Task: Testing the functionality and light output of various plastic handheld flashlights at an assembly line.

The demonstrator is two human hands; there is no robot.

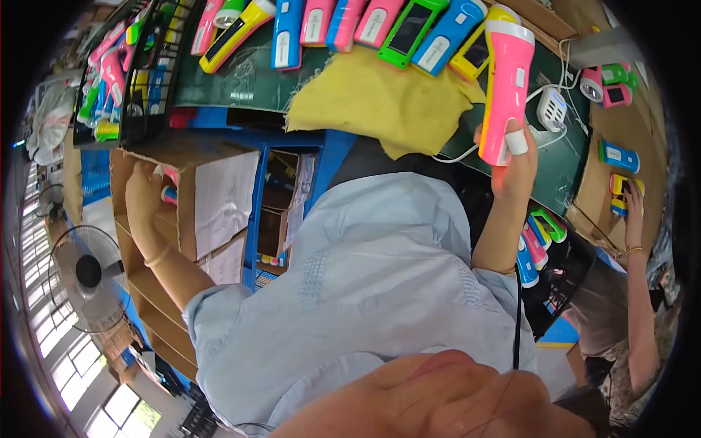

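My right hand [517, 160] is closed round the lower end of a pink flashlight [507, 87], held upright with its white-rimmed head at the top. White tape wraps one of its fingers. On the left, my left hand [142, 191] reaches into an open cardboard box [186, 201]. Beside its fingers, a pink-and-blue flashlight [169, 194] shows in part inside the box. Its fingertips are partly hidden, so its grip is unclear. A row of flashlights [314, 25] in several colours lies along the green table [234, 86], behind a yellow cloth [383, 98].
A black crate [131, 95] of flashlights stands far left. White cables run to a charging block [553, 109] at the right. Another person's hand [634, 204] touches a yellow flashlight [621, 182] on cardboard. More flashlights [537, 241] sit in a black bin. A fan [89, 271] stands left.
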